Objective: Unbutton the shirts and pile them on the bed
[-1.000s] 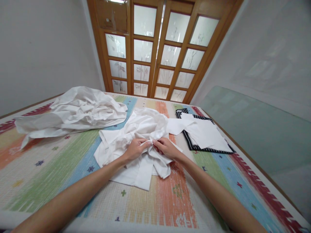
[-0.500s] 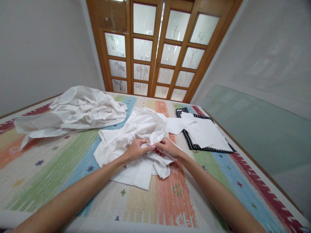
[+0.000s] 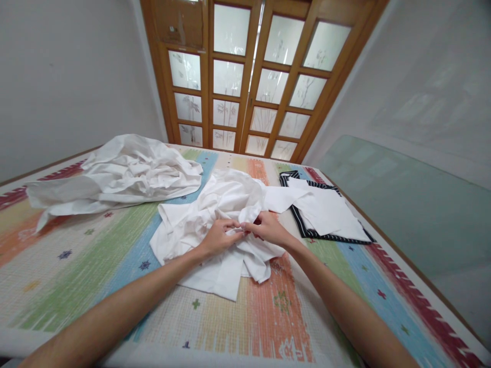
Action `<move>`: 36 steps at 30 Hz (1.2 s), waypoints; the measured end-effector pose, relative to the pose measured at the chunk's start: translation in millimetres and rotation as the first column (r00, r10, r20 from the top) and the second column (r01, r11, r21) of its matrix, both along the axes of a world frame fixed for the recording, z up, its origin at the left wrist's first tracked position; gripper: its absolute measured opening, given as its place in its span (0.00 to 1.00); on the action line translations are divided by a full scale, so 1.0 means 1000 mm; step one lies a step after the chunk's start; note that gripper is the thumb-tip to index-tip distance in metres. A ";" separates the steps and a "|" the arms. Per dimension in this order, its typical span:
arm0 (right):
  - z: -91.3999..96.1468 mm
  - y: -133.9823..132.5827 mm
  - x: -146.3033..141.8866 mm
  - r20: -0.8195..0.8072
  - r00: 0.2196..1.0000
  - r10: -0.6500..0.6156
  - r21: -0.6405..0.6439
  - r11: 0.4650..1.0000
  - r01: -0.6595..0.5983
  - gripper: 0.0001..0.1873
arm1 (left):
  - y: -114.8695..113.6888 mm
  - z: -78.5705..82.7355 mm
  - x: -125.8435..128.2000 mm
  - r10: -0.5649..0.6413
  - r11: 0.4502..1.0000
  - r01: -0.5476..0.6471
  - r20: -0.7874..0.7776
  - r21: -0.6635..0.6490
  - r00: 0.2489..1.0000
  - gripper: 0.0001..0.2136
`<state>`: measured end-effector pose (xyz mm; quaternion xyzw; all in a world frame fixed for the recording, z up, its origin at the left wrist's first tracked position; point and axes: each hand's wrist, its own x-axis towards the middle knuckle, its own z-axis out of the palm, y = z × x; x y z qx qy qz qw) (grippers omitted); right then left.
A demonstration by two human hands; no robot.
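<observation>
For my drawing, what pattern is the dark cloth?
The dark cloth is black with white stripes, shown in the head view.

Striped multicolour cover point(image 3: 103, 250) carries everything. On it: crumpled white pile point(image 3: 141, 174) left, bunched white fabric point(image 3: 230, 194) centre, black-striped cloth point(image 3: 298, 223) right.

Domestic room, interior of a home. Wooden doors point(image 3: 243, 102), brown, at the far end; glass panes point(image 3: 232, 29), pale, several bearing plant motifs point(image 3: 225, 113). Brown board point(image 3: 178, 23), set in the upper left door section. Walls, plain and pale, one each side: left wall point(image 3: 72, 66), right wall point(image 3: 429, 66). Striped cover point(image 3: 80, 271), multicoloured, patterned with stars and crosses, over a broad surface; whether bed or bench, hard to tell. Household fabrics thereon: rumpled white cloth point(image 3: 230, 194), white heap point(image 3: 141, 176), black-and-white striped fabric point(image 3: 303, 228).
</observation>
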<state>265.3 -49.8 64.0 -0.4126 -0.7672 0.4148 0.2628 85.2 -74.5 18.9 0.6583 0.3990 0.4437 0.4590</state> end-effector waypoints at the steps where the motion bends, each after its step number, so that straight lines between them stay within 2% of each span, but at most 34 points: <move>1: 0.000 0.000 0.000 0.005 1.000 0.004 -0.009 1.000 -0.004 0.15 | -0.001 0.001 0.000 0.003 1.000 -0.003 -0.001 0.008 1.000 0.15; 7: -0.011 0.000 0.000 -0.073 0.996 -0.056 -0.078 0.996 0.051 0.17 | -0.004 0.006 0.001 0.046 0.998 -0.046 -0.004 0.040 0.999 0.12; 11: -0.018 0.000 -0.004 -0.190 0.979 -0.080 -0.147 0.988 0.052 0.18 | -0.002 0.006 0.000 0.051 0.999 -0.051 -0.025 0.011 0.998 0.13; 14: -0.018 -0.001 -0.006 -0.216 0.969 -0.122 -0.149 0.985 0.091 0.18 | -0.001 0.005 -0.001 0.032 0.999 -0.033 -0.039 -0.017 0.999 0.15; 22: -0.020 0.001 -0.003 -0.133 0.975 -0.176 -0.015 0.984 0.176 0.15 | 0.000 0.003 0.003 0.073 0.996 -0.070 -0.055 0.054 0.996 0.13; 28: -0.018 0.003 -0.003 -0.069 0.974 -0.215 0.184 0.957 0.225 0.12 | 0.003 0.000 0.004 0.107 0.987 -0.098 -0.067 0.128 0.992 0.10; 36: -0.021 0.002 -0.004 -0.103 0.985 -0.135 0.001 0.991 0.136 0.18 | 0.002 -0.002 0.005 0.128 0.980 -0.117 -0.060 0.162 0.990 0.08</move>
